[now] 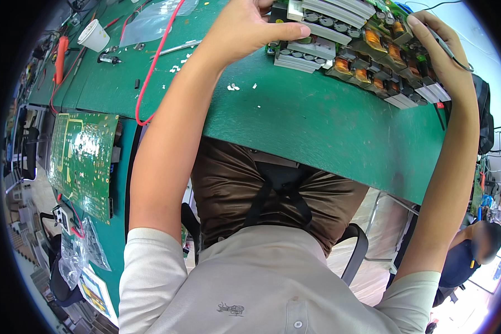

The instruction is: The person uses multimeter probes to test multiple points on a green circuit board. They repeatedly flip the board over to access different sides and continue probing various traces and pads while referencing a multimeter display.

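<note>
A large circuit board (367,50), dense with ribbed silver heat sinks, copper-wound coils and dark round capacitors, is at the far right of the green table. My left hand (256,28) grips its left end, the thumb stretched over the heat sinks and the other fingers partly cut off by the upper edge. At the right end, my right hand (442,53) holds the board's edge, thumb on the near side. A thin dark strip (450,51) lies along the back of that hand; I cannot make out what it is.
White scraps (233,87) and a red cable (150,83) lie on the table (295,111). Farther left are a white cup (94,37), an orange-handled tool (60,58) and a plastic bag (150,25). Another green board (83,161) stands left. A person (470,256) sits at right.
</note>
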The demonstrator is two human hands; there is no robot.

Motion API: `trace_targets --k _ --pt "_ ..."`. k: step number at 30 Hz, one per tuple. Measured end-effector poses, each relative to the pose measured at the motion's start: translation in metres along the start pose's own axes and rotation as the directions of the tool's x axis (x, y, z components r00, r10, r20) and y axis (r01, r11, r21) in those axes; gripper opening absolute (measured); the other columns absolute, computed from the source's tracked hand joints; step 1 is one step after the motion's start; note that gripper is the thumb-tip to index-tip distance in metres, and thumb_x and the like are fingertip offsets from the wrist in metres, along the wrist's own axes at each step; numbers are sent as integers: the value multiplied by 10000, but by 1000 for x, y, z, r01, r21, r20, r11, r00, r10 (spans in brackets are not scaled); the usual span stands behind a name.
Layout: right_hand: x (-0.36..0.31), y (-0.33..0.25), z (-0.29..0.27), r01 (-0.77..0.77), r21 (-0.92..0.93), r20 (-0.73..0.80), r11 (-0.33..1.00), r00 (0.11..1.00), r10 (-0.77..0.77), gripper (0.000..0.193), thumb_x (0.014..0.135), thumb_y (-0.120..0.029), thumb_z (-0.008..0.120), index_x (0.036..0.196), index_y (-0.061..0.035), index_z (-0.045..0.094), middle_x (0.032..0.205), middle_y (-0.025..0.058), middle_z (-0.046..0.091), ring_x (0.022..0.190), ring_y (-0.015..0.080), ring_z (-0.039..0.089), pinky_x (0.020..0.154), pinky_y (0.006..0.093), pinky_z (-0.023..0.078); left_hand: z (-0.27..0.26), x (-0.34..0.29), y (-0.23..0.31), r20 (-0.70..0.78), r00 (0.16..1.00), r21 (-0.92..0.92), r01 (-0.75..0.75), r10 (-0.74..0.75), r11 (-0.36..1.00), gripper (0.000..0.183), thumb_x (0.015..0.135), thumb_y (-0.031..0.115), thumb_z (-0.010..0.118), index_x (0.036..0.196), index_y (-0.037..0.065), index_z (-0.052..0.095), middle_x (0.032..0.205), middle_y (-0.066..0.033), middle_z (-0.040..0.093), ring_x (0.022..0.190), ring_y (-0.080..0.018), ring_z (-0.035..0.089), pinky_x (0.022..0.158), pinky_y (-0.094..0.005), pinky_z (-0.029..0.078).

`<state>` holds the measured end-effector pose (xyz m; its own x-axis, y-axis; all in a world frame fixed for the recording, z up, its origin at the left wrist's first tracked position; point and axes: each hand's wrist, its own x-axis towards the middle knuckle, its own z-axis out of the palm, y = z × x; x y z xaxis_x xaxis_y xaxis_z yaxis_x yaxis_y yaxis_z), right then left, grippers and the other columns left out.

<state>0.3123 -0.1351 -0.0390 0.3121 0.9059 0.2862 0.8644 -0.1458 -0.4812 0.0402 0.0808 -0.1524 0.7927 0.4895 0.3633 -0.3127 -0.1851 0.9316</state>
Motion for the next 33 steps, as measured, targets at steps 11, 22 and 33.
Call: trace_targets --k 11,22,33 --pt "-52 -52 14 190 31 -137 981 973 -184 244 1017 -220 696 983 21 694 747 13 613 691 84 560 630 259 453 -12 -19 -4 229 961 -268 -93 158 959 600 927 240 766 1397 52 444 1330 -93 616 1337 -195 542 1179 -380 399" --pt "-166 -90 44 312 -287 9 906 946 -324 312 806 -217 828 1038 -42 716 1068 143 751 1010 343 733 826 434 575 15 -94 14 131 986 127 -118 101 985 981 944 876 287 1148 -36 586 1106 -192 769 1174 -260 623 1086 -431 455" --pt "-213 -59 94 456 -347 -1 820 874 -486 322 827 -243 807 1054 -40 702 1063 151 761 1025 359 731 701 409 587 22 -130 4 197 975 306 -163 105 938 932 969 860 186 1116 33 588 1041 -161 799 1213 -309 587 1195 -546 319"
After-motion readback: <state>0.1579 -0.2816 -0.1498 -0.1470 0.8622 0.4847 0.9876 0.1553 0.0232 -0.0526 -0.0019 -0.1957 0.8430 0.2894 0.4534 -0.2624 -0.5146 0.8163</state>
